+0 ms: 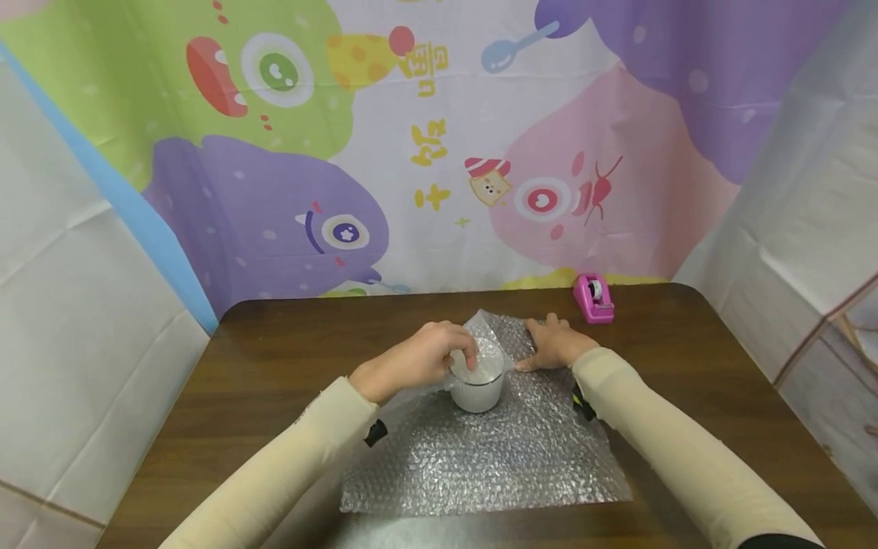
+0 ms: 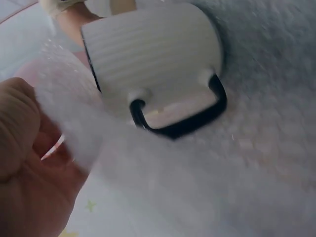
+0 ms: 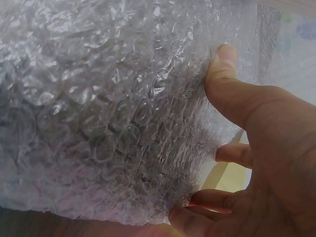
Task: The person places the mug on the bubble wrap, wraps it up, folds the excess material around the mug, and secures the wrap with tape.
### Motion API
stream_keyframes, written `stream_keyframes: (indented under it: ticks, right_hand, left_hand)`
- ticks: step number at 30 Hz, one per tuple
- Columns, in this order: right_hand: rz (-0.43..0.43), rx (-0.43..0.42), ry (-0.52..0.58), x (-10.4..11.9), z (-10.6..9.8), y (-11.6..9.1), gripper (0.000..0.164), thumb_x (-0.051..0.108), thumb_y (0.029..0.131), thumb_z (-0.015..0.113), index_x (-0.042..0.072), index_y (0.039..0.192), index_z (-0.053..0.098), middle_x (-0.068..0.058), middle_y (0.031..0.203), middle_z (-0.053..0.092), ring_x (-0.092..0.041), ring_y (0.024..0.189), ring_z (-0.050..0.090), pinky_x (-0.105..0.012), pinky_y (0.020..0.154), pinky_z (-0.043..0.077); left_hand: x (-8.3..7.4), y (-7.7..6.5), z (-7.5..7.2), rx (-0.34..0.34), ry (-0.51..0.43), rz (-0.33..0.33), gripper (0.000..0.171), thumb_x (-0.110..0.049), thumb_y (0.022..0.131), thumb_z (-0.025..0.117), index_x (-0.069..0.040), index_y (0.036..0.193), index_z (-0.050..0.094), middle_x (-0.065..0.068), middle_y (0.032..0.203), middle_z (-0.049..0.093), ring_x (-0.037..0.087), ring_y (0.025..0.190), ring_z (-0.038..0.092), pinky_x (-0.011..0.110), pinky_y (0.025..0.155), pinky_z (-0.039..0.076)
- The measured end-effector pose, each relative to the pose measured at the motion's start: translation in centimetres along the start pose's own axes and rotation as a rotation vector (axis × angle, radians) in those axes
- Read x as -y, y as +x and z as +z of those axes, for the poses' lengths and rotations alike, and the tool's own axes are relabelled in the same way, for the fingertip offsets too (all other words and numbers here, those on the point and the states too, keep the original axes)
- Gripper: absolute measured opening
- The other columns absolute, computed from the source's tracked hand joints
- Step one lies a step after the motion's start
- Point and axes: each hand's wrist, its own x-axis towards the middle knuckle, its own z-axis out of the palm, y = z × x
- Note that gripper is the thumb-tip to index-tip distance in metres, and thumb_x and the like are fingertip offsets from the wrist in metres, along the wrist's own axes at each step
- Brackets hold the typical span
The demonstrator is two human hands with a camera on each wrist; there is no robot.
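A white ribbed cup (image 1: 476, 396) with a dark rim stands on a sheet of bubble wrap (image 1: 480, 465). The left wrist view shows its dark loop handle (image 2: 190, 123). My left hand (image 1: 428, 357) pinches a flap of the wrap over the cup's mouth; in its wrist view the blurred flap hangs beside my curled fingers. To the right of the cup, my right hand (image 1: 552, 345) holds the far right edge of the sheet. Its thumb (image 3: 222, 64) lies on top of the wrap, and the fingertips are partly hidden behind the edge.
A pink tape dispenser (image 1: 595, 299) with a roll of tape stands at the back right of the brown wooden table (image 1: 288, 343). Behind the table hangs a cartoon-printed curtain (image 1: 425, 229). Pale coverings flank both sides.
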Motion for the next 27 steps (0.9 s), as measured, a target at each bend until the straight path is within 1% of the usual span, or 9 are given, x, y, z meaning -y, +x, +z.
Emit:
stream_keyframes:
  ticks: [3,7,11,15,18,20,23,25,27]
  right_hand:
    - [0.004,0.004,0.001,-0.1,0.0,0.0,0.101,0.056,0.086,0.076,0.004,0.159,0.030,-0.037,0.152,0.031,-0.057,0.143,0.031,-0.071,0.110,0.039]
    - [0.004,0.005,0.001,-0.1,-0.1,0.1,0.101,0.056,0.087,0.076,0.003,0.160,0.029,-0.037,0.153,0.030,-0.057,0.144,0.030,-0.071,0.110,0.039]
    - [0.001,0.006,0.003,-0.1,-0.1,0.1,0.101,0.056,0.087,0.075,0.003,0.160,0.029,-0.037,0.154,0.029,-0.057,0.144,0.030,-0.071,0.110,0.038]
    - [0.001,0.006,0.003,-0.2,0.0,0.2,0.101,0.056,0.087,0.075,0.003,0.160,0.029,-0.037,0.154,0.029,-0.057,0.144,0.030,-0.071,0.110,0.039]
    - [0.001,0.001,0.002,-0.2,0.0,0.2,0.101,0.057,0.087,0.075,0.004,0.160,0.029,-0.037,0.154,0.029,-0.057,0.144,0.030,-0.071,0.110,0.039]
    - [0.000,-0.002,0.001,-0.2,0.0,0.1,0.101,0.056,0.087,0.075,0.004,0.160,0.029,-0.037,0.154,0.029,-0.057,0.144,0.030,-0.071,0.110,0.039]
    - [0.000,0.000,-0.002,-0.2,0.0,0.1,0.100,0.056,0.087,0.076,0.004,0.160,0.030,-0.037,0.154,0.029,-0.058,0.145,0.030,-0.071,0.111,0.038]
    - [-0.002,0.000,-0.006,-0.1,0.0,0.0,0.100,0.056,0.087,0.076,0.004,0.160,0.030,-0.037,0.154,0.030,-0.058,0.144,0.030,-0.071,0.110,0.039]
    - [-0.002,0.001,-0.005,0.0,0.0,0.0,0.100,0.056,0.087,0.076,0.004,0.159,0.030,-0.037,0.153,0.030,-0.058,0.144,0.030,-0.071,0.110,0.039]
  left_hand:
    - [0.1,-0.4,-0.1,-0.007,0.091,-0.008,0.040,0.020,0.083,0.063,-0.015,0.097,0.075,0.002,0.113,0.071,0.023,0.109,0.061,0.035,0.092,0.055]
    - [0.9,-1.1,-0.3,-0.019,0.151,-0.010,0.024,0.002,0.089,0.076,-0.016,0.105,0.075,0.002,0.121,0.068,0.022,0.118,0.060,0.032,0.094,0.055]
    - [1.7,-1.6,-0.4,-0.011,0.141,0.006,0.018,-0.008,0.093,0.075,-0.015,0.109,0.075,0.002,0.123,0.068,0.019,0.120,0.062,0.029,0.096,0.056]
    - [2.3,-1.6,-0.3,0.009,0.096,0.067,0.016,-0.005,0.095,0.071,-0.012,0.109,0.077,0.000,0.116,0.073,0.014,0.113,0.068,0.026,0.095,0.057]
    - [2.5,-1.5,-0.4,0.021,0.067,0.126,0.019,-0.001,0.097,0.067,-0.011,0.109,0.079,-0.001,0.112,0.076,0.011,0.108,0.070,0.023,0.094,0.057]
    - [2.6,-1.5,-0.5,0.031,0.064,0.151,0.027,0.006,0.096,0.063,-0.009,0.111,0.079,0.000,0.113,0.077,0.013,0.112,0.071,0.023,0.096,0.057]
    - [2.4,-1.7,-0.8,0.082,0.077,0.169,0.045,0.019,0.089,0.055,-0.009,0.115,0.078,0.003,0.119,0.076,0.019,0.123,0.068,0.026,0.102,0.055]
    - [2.2,-1.7,-0.9,0.125,0.103,0.171,0.055,0.024,0.082,0.051,-0.008,0.119,0.077,0.007,0.125,0.074,0.024,0.130,0.063,0.030,0.106,0.052]
    - [1.8,-1.7,-1.1,0.168,0.127,0.160,0.059,0.025,0.080,0.051,-0.009,0.122,0.076,0.008,0.129,0.072,0.026,0.133,0.061,0.033,0.107,0.051]
